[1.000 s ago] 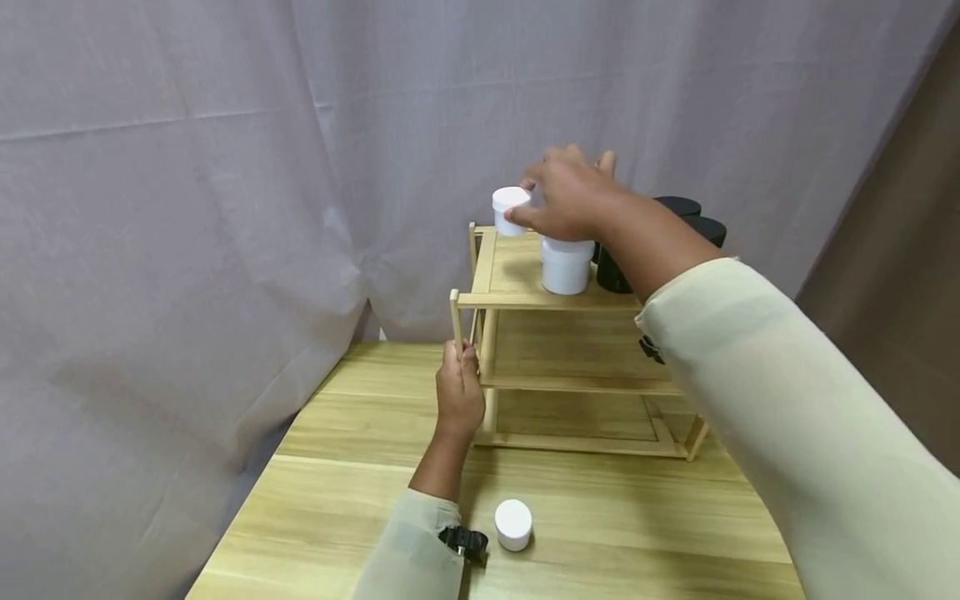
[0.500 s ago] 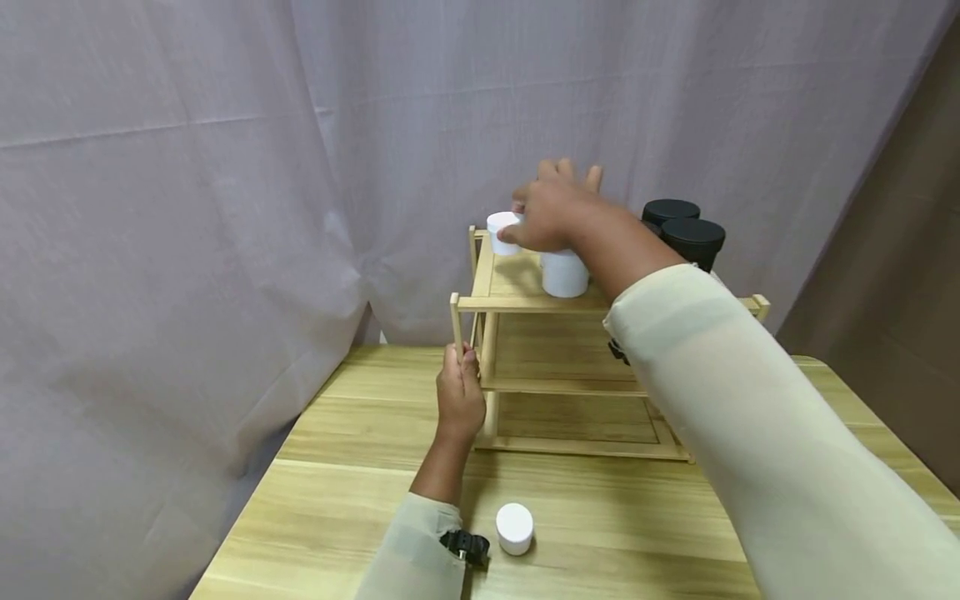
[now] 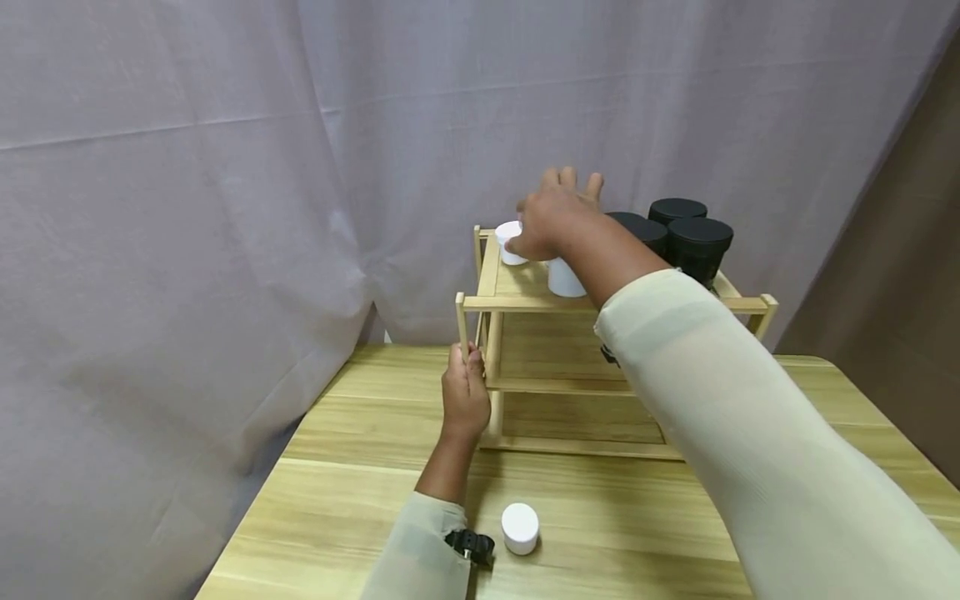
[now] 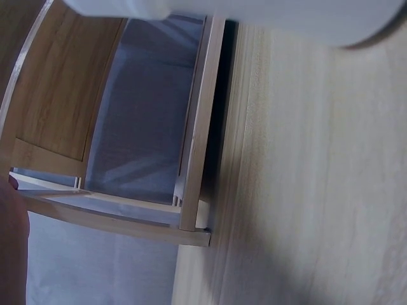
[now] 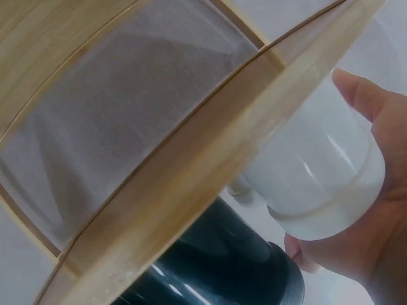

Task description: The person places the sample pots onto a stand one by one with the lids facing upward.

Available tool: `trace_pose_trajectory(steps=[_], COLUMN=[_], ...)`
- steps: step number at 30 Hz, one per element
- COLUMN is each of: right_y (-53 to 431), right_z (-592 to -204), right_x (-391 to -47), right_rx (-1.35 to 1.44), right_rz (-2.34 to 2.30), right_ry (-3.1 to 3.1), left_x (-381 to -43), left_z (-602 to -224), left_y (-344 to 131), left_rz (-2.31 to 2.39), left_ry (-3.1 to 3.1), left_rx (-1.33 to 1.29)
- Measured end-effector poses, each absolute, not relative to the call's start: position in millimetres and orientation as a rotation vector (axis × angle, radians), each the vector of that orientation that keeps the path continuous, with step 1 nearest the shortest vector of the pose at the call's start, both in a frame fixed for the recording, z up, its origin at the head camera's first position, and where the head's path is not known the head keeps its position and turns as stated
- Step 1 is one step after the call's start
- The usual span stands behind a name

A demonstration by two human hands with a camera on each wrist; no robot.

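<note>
My left hand (image 3: 467, 396) grips the front left post (image 3: 462, 321) of a three-tier wooden rack (image 3: 540, 304). At the left wrist view's edge, part of that hand (image 4: 11, 241) shows beside the rack frame. My right hand (image 3: 558, 218) reaches over the top shelf, thumb and finger pinching a small white lidded jar (image 3: 509, 242) at the shelf's left end, low over the boards. Beneath the hand stands a larger white jar (image 3: 565, 279), its top hidden by hand and forearm; the right wrist view shows this white jar (image 5: 318, 171) close by the palm.
Several black lidded jars (image 3: 701, 250) stand on the top shelf's right part. Another small white jar (image 3: 521, 528) stands on the wooden table (image 3: 360, 500) near my left wrist. Grey curtain (image 3: 225, 208) hangs behind and to the left.
My right hand has lowered the small white jar to the top shelf's left end, and its forearm has shifted left, uncovering more black jars. The left hand keeps its grip on the post.
</note>
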State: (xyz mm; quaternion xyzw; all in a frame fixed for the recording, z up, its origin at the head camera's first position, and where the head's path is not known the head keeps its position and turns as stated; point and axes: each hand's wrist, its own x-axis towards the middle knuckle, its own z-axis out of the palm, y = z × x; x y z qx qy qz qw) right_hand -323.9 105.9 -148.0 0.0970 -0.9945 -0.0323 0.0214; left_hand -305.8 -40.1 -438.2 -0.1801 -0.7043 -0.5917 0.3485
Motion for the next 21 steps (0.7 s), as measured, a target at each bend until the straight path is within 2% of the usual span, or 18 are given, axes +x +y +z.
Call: trace_pose_trajectory(steps=[21], right_y=[96], right_z=[-140], right_x=[-316], right_rx=[0.276], right_rz=[-0.203], right_ry=[-3.148], left_x=[-308], left_z=[-440], left_y=[-45], left_rz=[-1.569], left_ry=[-1.821], left_rx=[-0.46])
